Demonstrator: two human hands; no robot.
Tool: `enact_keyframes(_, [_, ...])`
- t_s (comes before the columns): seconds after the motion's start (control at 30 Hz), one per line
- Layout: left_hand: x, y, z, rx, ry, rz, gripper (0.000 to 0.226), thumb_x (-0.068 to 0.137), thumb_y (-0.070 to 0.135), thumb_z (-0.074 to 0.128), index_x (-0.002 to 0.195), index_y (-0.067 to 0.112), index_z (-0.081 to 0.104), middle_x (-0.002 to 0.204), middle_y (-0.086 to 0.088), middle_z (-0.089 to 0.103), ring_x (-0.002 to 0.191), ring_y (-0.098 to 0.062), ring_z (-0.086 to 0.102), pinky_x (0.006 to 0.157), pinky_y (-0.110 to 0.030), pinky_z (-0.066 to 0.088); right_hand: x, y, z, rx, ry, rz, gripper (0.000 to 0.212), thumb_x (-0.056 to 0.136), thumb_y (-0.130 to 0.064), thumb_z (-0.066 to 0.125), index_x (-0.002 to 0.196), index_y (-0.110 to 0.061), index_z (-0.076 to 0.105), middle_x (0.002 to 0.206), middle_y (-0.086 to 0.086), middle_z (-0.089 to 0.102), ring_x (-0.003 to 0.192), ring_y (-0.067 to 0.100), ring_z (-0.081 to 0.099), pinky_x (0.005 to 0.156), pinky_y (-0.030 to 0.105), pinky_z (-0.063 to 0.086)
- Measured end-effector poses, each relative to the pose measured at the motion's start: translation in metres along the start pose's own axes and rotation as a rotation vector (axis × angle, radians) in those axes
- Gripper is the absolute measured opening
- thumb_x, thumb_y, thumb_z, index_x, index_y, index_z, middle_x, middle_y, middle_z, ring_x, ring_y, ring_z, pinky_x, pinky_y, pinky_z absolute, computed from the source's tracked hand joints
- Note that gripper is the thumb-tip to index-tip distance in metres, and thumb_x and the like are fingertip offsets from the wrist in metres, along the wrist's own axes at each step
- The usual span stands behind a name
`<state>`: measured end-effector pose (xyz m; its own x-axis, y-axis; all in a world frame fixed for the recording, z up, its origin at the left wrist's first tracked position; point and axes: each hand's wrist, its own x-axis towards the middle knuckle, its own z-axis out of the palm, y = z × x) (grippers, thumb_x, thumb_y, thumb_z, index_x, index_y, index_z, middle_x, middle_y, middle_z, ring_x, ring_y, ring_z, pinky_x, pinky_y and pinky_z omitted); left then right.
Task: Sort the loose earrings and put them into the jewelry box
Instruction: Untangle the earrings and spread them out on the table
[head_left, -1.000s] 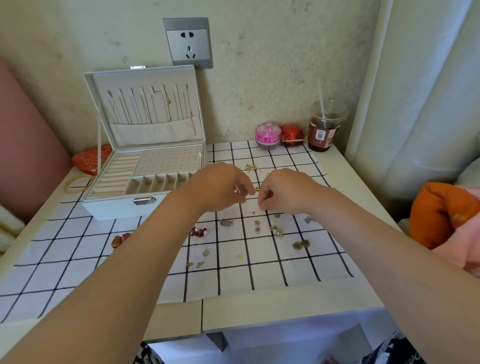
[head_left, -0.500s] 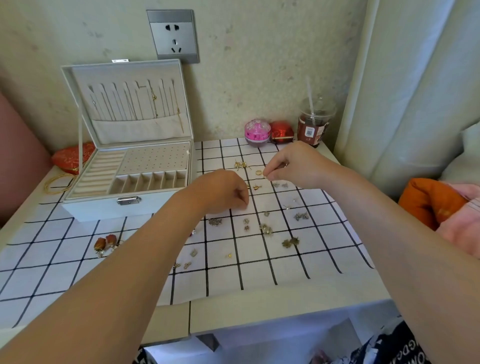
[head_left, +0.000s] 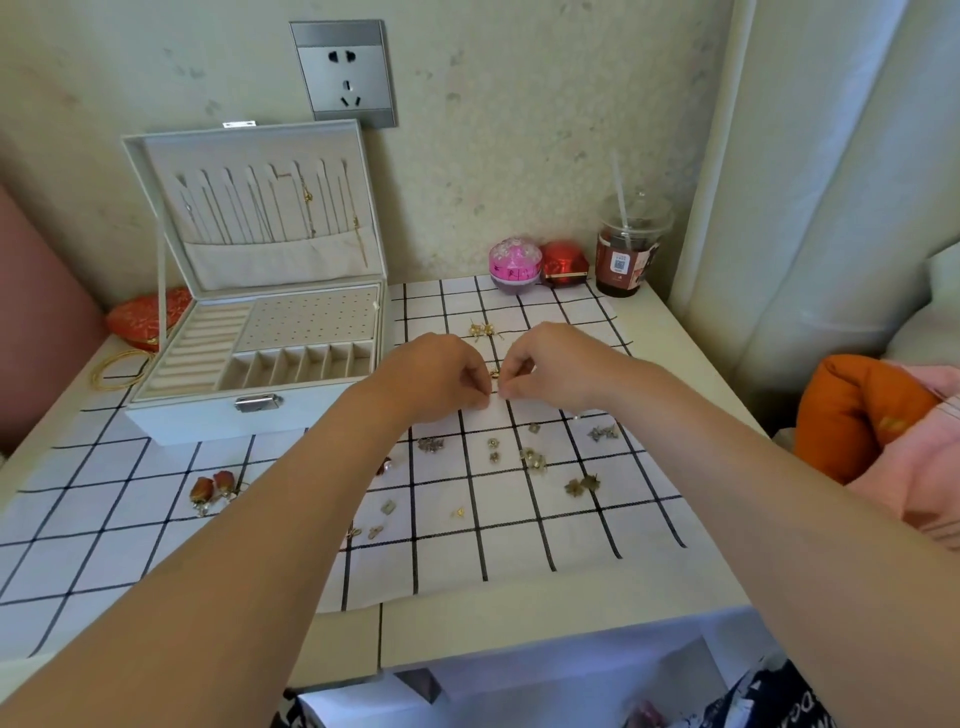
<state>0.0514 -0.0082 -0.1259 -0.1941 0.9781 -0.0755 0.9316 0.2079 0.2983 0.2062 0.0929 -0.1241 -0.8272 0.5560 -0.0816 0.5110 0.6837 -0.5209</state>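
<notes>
An open white jewelry box (head_left: 197, 421) stands at the back left, lid up, with a perforated earring panel and slotted compartments. Several loose earrings lie on the checked cloth (head_left: 519, 545): a red pair (head_left: 212, 488), a gold pair (head_left: 481, 329), grey ones (head_left: 430, 444) and dark flower ones (head_left: 582, 485). My left hand (head_left: 441, 376) and my right hand (head_left: 550, 366) meet fingertip to fingertip over the cloth's middle. A small gold earring (head_left: 494, 373) shows between them, pinched by my right fingers. My left fingers are curled at it too; what they hold is hidden.
A pink round case (head_left: 514, 265), a red case (head_left: 563, 263) and a lidded drink cup with straw (head_left: 626, 249) stand at the back wall. A red pouch (head_left: 140, 317) and gold bangles (head_left: 117, 366) lie left of the box. An orange cushion (head_left: 852, 410) sits right of the table.
My right hand has come back from the far gold earrings toward me and now meets my left hand at the cloth's middle. The left hand has barely moved.
</notes>
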Motion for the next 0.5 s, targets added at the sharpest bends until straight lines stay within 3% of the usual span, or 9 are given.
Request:
enact_keyframes(0.27, [-0.003, 0.003, -0.006, 0.171, 0.016, 0.032, 0.012, 0.081, 0.04, 0.072, 0.09, 0.034, 0.075, 0.088, 0.014, 0.072, 0.087, -0.01, 0.064, 0.076, -0.029, 0.047, 0.004, -0.011, 0.016, -0.038, -0.006, -0.006, 0.002, 0.081, -0.031, 0.079, 0.083, -0.031, 0.079, 0.081, -0.016, 0.072, 0.082, 0.005, 0.066, 0.083, 0.039, 0.057])
enact_keyframes(0.5, [-0.008, 0.0, -0.009, 0.185, 0.019, 0.098, 0.014, 0.083, 0.039, 0.072, 0.095, 0.032, 0.075, 0.093, 0.016, 0.072, 0.091, -0.007, 0.064, 0.092, -0.03, 0.044, -0.001, -0.012, 0.017, -0.13, 0.041, 0.026, 0.01, 0.083, -0.042, 0.075, 0.085, -0.032, 0.077, 0.084, -0.017, 0.07, 0.085, 0.006, 0.064, 0.079, 0.036, 0.056])
